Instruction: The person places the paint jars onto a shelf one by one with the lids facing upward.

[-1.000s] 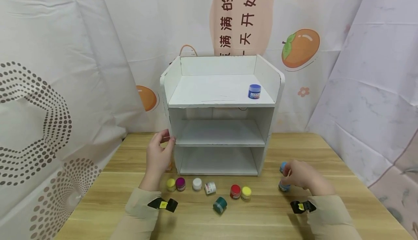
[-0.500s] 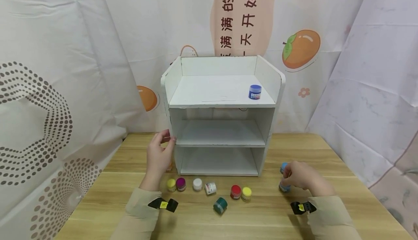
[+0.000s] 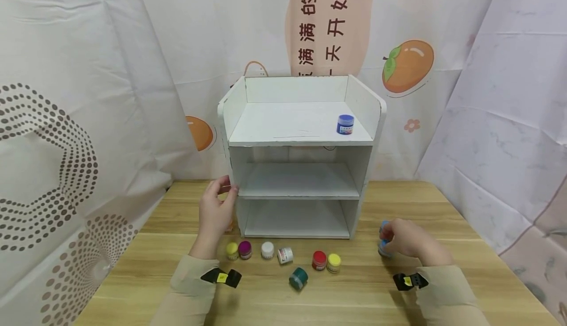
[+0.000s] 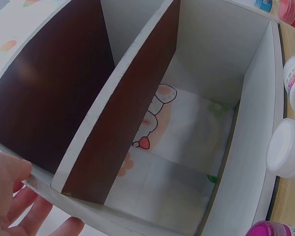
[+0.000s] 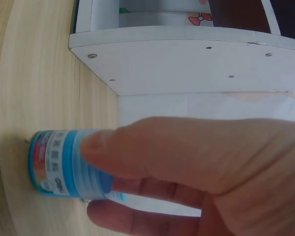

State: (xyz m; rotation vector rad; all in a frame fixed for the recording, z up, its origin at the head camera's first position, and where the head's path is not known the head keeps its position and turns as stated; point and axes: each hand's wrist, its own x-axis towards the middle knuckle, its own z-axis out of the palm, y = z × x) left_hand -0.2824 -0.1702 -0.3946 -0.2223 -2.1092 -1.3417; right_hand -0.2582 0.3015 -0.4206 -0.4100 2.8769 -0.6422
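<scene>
My left hand [image 3: 216, 212] holds the left side panel of a white three-tier shelf [image 3: 292, 119]. In the left wrist view its thumb [image 4: 19, 168] lies at the panel's front edge and the other fingers lie along the outside. To the right of the shelf, my right hand [image 3: 407, 237] pinches a light blue paint jar [image 5: 51, 164] by its lid, thumb on one side and fingers on the other. Just behind that jar is a second light blue jar [image 3: 384, 225], partly covered by the hand. A dark blue jar [image 3: 345, 124] stands on the shelf's top tier, at the right.
Before the shelf stand olive-yellow [image 3: 232, 251], purple [image 3: 245, 250], white [image 3: 267, 250], red [image 3: 319, 260] and yellow [image 3: 334, 263] jars. A white jar [image 3: 285, 255] and a dark green jar [image 3: 299, 278] lie tipped. Something orange [image 3: 229, 226] shows beside the left hand.
The right hand's fingers have shifted slightly on the light blue jar, and the jar has moved a little away from me. The left hand and the shelf stay put.
</scene>
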